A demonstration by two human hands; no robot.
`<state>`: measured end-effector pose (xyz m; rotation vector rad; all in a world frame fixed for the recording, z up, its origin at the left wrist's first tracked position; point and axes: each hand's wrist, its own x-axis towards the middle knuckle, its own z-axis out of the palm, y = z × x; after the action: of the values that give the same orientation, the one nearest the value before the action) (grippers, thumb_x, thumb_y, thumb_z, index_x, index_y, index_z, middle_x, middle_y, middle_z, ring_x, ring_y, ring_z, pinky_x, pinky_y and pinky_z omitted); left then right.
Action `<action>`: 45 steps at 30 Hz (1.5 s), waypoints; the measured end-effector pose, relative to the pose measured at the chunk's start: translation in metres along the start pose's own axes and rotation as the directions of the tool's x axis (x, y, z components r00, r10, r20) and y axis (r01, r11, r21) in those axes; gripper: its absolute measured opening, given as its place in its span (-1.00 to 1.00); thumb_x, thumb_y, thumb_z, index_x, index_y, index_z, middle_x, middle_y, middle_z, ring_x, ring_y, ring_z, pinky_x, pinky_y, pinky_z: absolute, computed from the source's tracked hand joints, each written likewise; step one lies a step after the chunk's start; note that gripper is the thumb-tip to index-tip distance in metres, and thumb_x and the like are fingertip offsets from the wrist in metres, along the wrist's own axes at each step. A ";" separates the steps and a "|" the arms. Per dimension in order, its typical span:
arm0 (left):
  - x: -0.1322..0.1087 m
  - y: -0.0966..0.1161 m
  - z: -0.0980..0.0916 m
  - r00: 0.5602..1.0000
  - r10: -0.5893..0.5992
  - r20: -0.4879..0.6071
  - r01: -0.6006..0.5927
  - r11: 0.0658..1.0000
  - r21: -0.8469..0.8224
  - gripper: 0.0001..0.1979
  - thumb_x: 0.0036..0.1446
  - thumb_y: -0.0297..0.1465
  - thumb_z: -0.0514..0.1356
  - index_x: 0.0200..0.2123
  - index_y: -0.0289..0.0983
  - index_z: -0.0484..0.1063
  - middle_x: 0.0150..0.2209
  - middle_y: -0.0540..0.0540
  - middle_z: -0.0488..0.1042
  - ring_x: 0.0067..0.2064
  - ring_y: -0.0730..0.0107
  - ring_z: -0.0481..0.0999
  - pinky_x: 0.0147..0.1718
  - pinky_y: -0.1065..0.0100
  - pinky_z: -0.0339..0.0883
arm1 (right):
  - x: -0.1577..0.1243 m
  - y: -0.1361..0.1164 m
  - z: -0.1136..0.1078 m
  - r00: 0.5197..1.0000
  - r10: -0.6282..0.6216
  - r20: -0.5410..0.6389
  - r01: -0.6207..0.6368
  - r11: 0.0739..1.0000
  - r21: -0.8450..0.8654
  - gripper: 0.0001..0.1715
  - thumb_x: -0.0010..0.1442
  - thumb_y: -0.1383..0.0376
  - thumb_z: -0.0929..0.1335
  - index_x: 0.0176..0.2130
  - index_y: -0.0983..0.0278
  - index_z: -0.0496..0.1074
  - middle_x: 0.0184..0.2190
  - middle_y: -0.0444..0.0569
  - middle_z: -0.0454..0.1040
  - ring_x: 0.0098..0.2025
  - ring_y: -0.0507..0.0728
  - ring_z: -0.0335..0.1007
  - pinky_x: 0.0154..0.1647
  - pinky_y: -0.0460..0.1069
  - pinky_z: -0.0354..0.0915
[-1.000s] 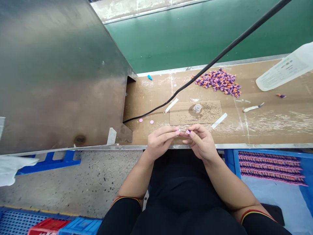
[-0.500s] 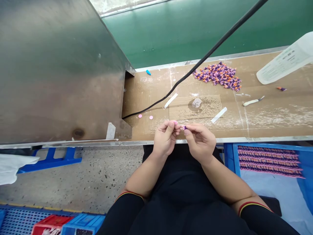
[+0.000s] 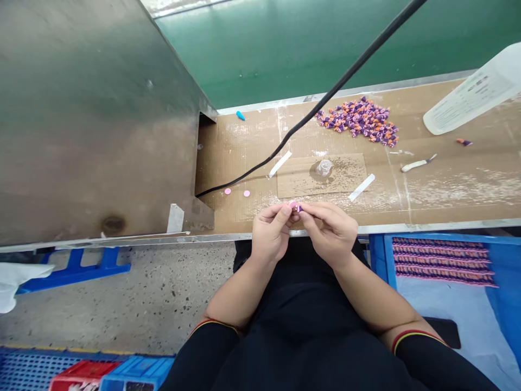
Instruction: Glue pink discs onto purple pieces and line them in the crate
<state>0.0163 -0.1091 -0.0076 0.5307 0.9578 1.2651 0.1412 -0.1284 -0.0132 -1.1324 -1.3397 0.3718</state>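
Note:
My left hand [image 3: 271, 231] and my right hand [image 3: 330, 231] meet at the near edge of the brown workbench [image 3: 448, 190]. Their fingertips pinch together on a tiny pink and purple piece [image 3: 296, 206]. Both hands are closed around it; which hand bears it I cannot tell. Two loose pink discs [image 3: 236, 192] lie on the bench to the left of my hands. A heap of purple and orange small parts [image 3: 358, 120] sits further back on the bench.
A small clear cap [image 3: 324, 168] stands on a cardboard patch. A black cable [image 3: 325, 100] crosses the bench diagonally. A large metal housing [image 3: 89, 119] fills the left. A white bottle [image 3: 472, 98] lies at right. A blue tray [image 3: 443, 260] holds rows of finished parts.
My hands have drawn closer together, and the left fingers have curled from stretched out into a pinch on the small piece. The view has shifted slightly to the right.

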 end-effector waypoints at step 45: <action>-0.010 -0.029 -0.003 0.825 0.486 0.287 -0.562 0.758 0.332 -0.82 0.42 -0.28 0.31 -0.02 -0.09 0.72 -0.10 -0.12 0.74 -0.09 0.30 0.75 -0.11 0.32 0.67 | -0.003 -0.004 -0.029 0.993 0.115 -0.027 -0.112 0.991 0.071 -0.78 0.36 0.36 0.50 -0.01 0.13 0.65 -0.14 -0.08 0.74 -0.19 0.10 0.71 -0.14 -0.01 0.66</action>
<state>0.0294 -0.1267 -0.0292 1.3018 0.9461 1.4850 0.1648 -0.1447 -0.0069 -1.1547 -1.2295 0.4786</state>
